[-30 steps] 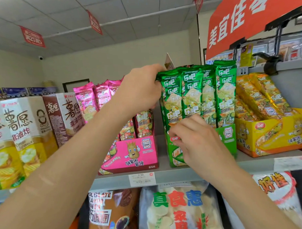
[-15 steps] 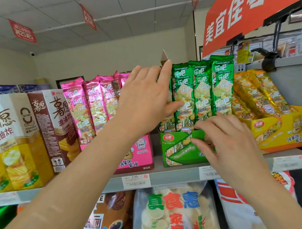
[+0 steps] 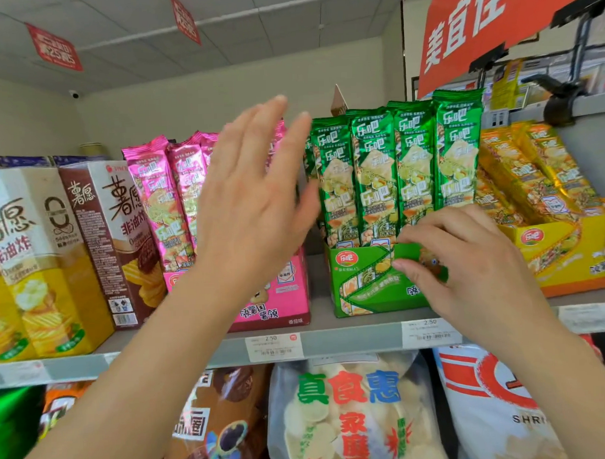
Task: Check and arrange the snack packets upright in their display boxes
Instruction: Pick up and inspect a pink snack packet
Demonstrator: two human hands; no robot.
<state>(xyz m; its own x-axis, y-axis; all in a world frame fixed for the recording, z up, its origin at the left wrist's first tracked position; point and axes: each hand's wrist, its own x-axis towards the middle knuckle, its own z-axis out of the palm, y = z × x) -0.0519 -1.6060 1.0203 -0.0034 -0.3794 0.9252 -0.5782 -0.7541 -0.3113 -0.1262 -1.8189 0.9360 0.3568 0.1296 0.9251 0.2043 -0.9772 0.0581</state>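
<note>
the left hand (image 3: 249,210) is raised at the centre of the frame, forearm slanting up from the lower left. its fingers are straight and spread, holding nothing, in front of the pink packets (image 3: 163,200). right of centre, the right hand (image 3: 467,268) curls over the front wall of the green display box (image 3: 365,289), thumb on its face. the green packets (image 3: 378,171) stand upright in it on the shelf (image 3: 349,341).

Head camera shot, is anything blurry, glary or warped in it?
Head view: fingertips of the left hand are smeared by blur, the right hand gripping the green box is sharp; foil on the green packets glares; same view, the shelf edge bows from wide-angle distortion.
</note>
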